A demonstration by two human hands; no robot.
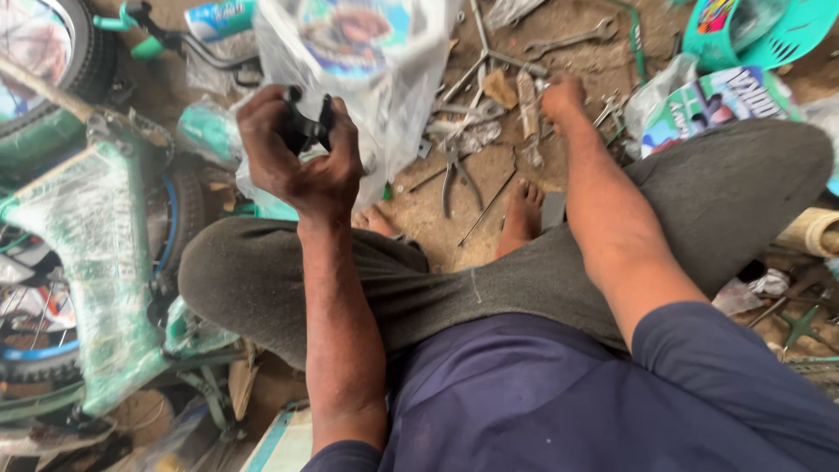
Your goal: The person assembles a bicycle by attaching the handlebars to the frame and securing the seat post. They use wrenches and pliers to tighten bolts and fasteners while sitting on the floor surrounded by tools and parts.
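Several tools on dirt around right hand, pliers nearby

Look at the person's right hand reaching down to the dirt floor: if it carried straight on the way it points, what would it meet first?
The right hand points away, into the scattered metal tools; probably the long cross-shaped wrench just beyond its fingertips, though depth is hard to judge.

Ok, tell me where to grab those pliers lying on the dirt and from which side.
Take the pliers by the two handles, which splay toward the person's feet, with the head pointing away. Come from above on the near side, closing fingers around both handles together. The right hand is nearest, among the tools beyond; the left hand already holds a black part.
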